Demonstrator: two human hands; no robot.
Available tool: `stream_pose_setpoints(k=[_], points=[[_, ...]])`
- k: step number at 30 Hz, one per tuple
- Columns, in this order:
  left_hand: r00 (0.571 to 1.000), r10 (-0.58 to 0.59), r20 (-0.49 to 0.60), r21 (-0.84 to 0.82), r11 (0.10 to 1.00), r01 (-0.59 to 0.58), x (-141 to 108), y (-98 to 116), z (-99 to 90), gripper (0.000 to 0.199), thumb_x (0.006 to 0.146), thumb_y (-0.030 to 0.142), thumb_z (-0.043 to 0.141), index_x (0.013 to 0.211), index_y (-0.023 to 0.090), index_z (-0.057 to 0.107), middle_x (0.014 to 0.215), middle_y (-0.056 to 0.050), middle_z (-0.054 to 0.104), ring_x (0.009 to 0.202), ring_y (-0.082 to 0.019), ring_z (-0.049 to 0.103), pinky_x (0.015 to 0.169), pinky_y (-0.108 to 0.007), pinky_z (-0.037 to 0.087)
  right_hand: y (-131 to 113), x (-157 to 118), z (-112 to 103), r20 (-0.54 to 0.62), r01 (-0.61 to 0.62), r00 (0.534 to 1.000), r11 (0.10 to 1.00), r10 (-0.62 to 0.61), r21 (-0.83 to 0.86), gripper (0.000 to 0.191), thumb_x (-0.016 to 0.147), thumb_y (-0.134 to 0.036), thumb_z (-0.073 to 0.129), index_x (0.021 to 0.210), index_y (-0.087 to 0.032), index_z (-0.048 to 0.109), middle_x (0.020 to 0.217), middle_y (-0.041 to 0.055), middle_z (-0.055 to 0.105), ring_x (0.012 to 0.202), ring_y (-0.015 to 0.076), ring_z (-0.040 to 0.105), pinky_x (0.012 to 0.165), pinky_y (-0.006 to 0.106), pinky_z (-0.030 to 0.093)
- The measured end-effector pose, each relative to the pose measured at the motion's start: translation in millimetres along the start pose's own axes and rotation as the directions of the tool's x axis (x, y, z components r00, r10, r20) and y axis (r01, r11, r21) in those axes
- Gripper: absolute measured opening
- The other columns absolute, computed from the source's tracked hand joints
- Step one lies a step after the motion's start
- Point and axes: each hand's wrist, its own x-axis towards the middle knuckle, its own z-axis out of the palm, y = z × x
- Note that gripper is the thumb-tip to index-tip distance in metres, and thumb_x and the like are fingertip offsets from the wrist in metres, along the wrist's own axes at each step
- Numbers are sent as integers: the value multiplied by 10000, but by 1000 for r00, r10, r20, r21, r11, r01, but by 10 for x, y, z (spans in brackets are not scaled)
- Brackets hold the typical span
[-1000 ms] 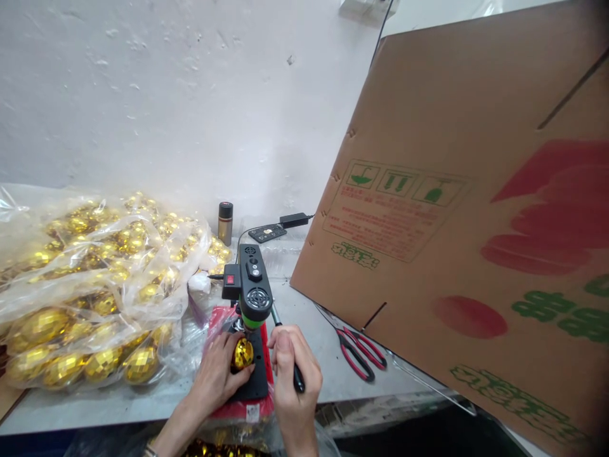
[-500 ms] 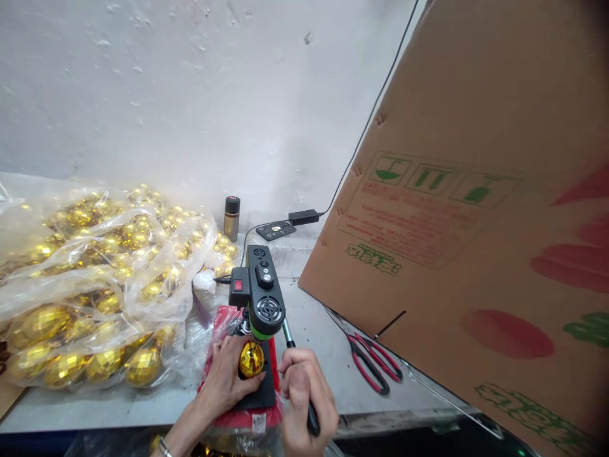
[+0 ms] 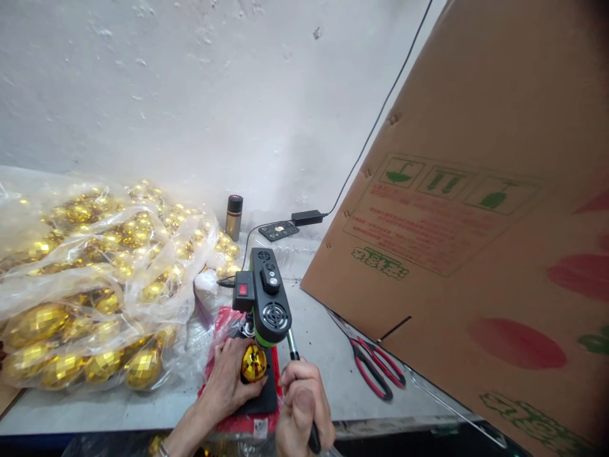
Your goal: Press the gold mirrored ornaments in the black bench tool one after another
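A small benchtop drill press (image 3: 272, 298), black with green trim and a red switch, stands on the table over a red plastic sheet. My left hand (image 3: 233, 374) curls round a shiny gold mirrored ball (image 3: 254, 364), holding it on the black base just under the machine's head. My right hand (image 3: 305, 400) is closed on the press's lever handle (image 3: 314, 438), whose metal rod runs up to the head. The contact between the tool tip and the ball is hidden beneath the head.
At the left lies a clear plastic bag (image 3: 109, 266) full of gold balls. Red-handled scissors (image 3: 378, 368) rest on the right, beside a large cardboard box (image 3: 438, 254). Behind are a spray can (image 3: 234, 218), a black power adapter (image 3: 307, 218) and a dark flat panel (image 3: 278, 230).
The view has shifted slightly. Both hands keep their holds on the ball and the lever; the lever handle sits a little lower in the picture.
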Motion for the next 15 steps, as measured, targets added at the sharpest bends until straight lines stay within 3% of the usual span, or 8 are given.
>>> stream_pose_setpoints(k=[5,15], points=[[1000,6,-17,12,1000,-6,1,-6,17,398,773,289,770,1151,210,676,1049,-83,735,1017,-342,661,958,-500,460,5,20,7,-2,12,1000,1000,-12,3,426,1123,-245,399,705,-235,479,678,-58,550,605,116,527,830,300,489],[999,20,-38,0,1000,-20,11,-2,5,402,758,286,781,1141,210,682,1051,-83,747,1010,-337,669,937,-481,481,52,0,6,1,8,1000,1000,-8,23,413,1125,-261,407,723,-234,502,693,-56,557,623,117,525,792,292,475]])
